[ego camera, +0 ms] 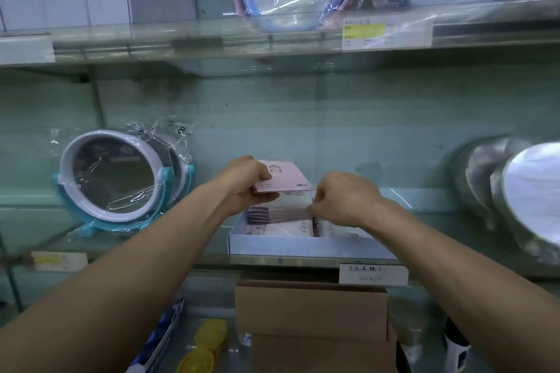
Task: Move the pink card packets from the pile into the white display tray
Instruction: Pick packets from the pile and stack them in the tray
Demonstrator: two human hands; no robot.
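Stock: pink card packets, stack gripped in your left hand at 11 o'clock over the white display tray; your right hand curls at 1 o'clock, hold unclear; slick sleeves could fan and spill.

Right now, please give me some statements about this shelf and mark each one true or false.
1. The left hand holds pink packets above the white tray. True.
2. The white tray is empty. False: other packets already lie in it.
3. A round mirror stands left of the tray. True.
4. The right hand grips the mirror. False: it is over the tray, at the packets there.
5. The cardboard box stands on the top shelf. False: it sits below the tray's shelf.
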